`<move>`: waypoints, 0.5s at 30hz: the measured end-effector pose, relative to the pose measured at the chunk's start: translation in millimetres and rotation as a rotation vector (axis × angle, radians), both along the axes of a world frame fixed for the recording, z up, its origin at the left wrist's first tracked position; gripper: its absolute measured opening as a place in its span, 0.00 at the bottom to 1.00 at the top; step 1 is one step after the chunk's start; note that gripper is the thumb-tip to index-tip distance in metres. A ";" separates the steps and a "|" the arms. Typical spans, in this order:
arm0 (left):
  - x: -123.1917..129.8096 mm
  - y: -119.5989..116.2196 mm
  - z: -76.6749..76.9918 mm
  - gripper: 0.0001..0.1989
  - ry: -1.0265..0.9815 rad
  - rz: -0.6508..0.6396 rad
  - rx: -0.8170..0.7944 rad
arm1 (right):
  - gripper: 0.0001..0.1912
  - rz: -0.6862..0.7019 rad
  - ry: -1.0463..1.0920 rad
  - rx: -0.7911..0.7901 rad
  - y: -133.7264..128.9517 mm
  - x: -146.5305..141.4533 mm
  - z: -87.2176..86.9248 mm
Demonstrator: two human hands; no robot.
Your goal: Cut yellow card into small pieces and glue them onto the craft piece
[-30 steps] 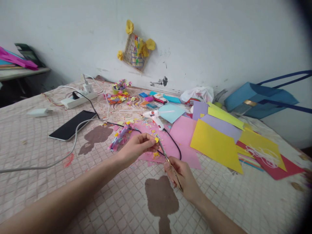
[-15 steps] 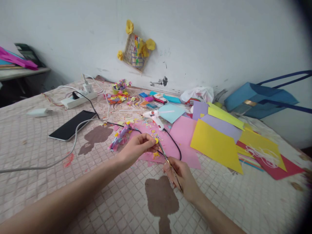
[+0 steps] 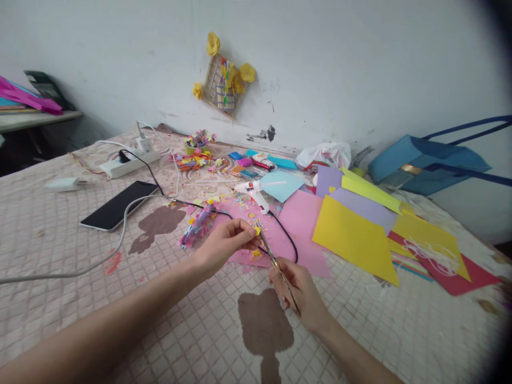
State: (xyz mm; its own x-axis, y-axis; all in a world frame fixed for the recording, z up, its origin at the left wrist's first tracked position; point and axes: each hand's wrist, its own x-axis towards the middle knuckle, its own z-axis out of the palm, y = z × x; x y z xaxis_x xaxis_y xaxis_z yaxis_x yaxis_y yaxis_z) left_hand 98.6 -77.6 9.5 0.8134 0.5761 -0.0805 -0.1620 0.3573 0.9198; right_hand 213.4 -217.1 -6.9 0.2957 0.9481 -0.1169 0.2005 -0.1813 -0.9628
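Note:
Between the thumb and fingers of my left hand (image 3: 235, 238) is a small piece of yellow paper (image 3: 257, 231). My right hand (image 3: 299, 288) is closed around a pair of scissors (image 3: 270, 252), whose blades reach up to the yellow paper's edge. Below both hands lies pink paper (image 3: 306, 240) strewn with small coloured scraps. Just left of my left hand rests a purple strip covered with coloured paper bits (image 3: 197, 226). A white glue gun (image 3: 256, 196) with a black cord stands beyond my hands.
A phone (image 3: 120, 206), a white power strip (image 3: 130, 164) and cables occupy the left side. Coloured sheets, among them a yellow sheet (image 3: 354, 239), spread across the right. A blue bag (image 3: 426, 165) leans by the wall. A small pot of paper pieces (image 3: 196, 145) stands at the back.

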 end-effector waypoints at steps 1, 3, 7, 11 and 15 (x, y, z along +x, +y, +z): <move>-0.1 0.1 0.0 0.09 -0.001 -0.002 0.002 | 0.20 -0.001 -0.001 0.002 0.1 -0.2 0.4; -0.4 0.6 0.2 0.09 0.005 -0.008 0.009 | 0.21 -0.001 0.002 0.000 -0.2 -0.7 1.9; -1.7 2.7 1.1 0.09 0.020 -0.030 0.034 | 0.21 -0.004 0.002 -0.011 -1.2 -1.4 5.3; -3.2 6.0 2.5 0.09 0.032 -0.066 0.066 | 0.21 0.000 -0.027 -0.013 -1.3 -1.0 6.8; -4.3 9.7 3.4 0.08 0.037 -0.090 0.091 | 0.22 0.004 -0.080 0.007 -1.1 0.5 5.3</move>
